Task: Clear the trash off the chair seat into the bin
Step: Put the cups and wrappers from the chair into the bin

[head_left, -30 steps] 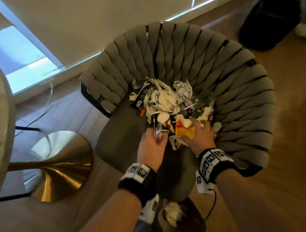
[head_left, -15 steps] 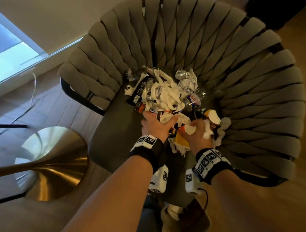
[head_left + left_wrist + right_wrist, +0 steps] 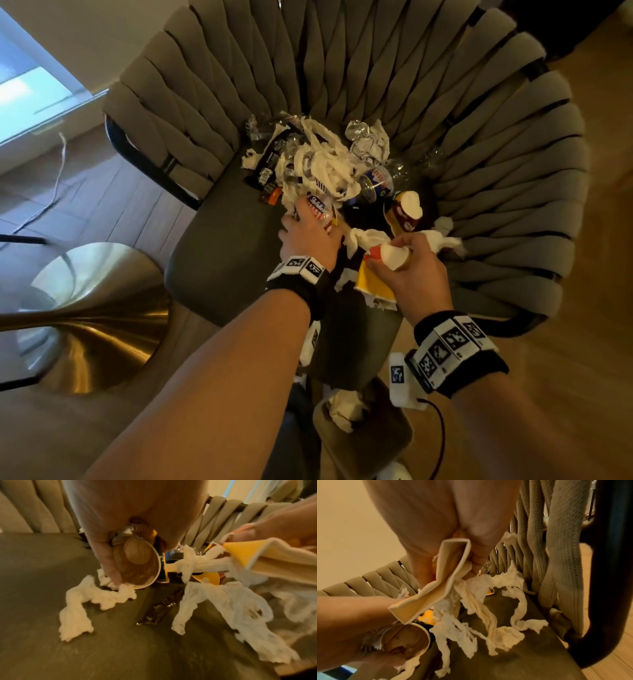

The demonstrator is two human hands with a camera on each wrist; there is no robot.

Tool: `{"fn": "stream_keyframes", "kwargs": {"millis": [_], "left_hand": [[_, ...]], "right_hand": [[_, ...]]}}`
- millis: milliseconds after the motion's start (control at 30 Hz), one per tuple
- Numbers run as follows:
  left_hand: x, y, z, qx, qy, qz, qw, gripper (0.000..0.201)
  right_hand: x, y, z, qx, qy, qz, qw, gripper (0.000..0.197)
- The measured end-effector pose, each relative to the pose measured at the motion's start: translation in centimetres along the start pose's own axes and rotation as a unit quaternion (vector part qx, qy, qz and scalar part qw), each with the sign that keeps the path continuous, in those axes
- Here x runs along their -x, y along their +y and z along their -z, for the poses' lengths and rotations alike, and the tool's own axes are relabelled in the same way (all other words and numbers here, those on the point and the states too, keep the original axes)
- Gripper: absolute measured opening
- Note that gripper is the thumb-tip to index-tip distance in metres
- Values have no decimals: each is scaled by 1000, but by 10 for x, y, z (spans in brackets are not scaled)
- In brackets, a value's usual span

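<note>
Trash (image 3: 325, 168) made of tissue strips, wrappers, a plastic bottle (image 3: 376, 178) and cups lies heaped at the back of the dark chair seat (image 3: 222, 246). My left hand (image 3: 310, 226) grips a paper cup (image 3: 137, 563) with a brown-stained inside, at the pile's near edge. My right hand (image 3: 394, 253) holds a flattened yellow cup (image 3: 373, 284) together with torn tissue strips (image 3: 488, 622) that hang down to the seat. A dark wrapper (image 3: 159, 609) lies on the seat between the hands. The brown bin (image 3: 394, 438) stands below the seat's front edge, with crumpled tissue inside.
The woven grey chair back (image 3: 342, 68) curves round the pile, and its black frame arm (image 3: 607, 574) runs down the right side. A gold table base (image 3: 85, 308) stands on the wood floor to the left. A white cable (image 3: 58, 171) trails near the window.
The view has come closer to the chair. My left hand reached into the pile and closed on the paper cup. My right hand gathered the yellow cup with tissue and drew it slightly toward me.
</note>
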State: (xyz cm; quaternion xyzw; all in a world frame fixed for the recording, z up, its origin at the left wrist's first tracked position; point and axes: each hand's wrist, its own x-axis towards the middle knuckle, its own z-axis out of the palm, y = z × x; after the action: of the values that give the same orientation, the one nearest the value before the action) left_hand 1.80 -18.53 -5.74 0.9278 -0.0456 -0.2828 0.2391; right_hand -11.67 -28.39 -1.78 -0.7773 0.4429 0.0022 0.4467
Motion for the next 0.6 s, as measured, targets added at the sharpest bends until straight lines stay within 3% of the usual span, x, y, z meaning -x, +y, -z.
{"fn": "stream_keyframes", "kwargs": {"millis": [200,600], "left_hand": [[11,-22,25,154,51,-38,986,60],[55,-25,41,205,56,-97,972,54]], "right_hand": [[21,-2,19,-25,19,45,998,44],[58,0,41,-51,36,71,995,48]]}}
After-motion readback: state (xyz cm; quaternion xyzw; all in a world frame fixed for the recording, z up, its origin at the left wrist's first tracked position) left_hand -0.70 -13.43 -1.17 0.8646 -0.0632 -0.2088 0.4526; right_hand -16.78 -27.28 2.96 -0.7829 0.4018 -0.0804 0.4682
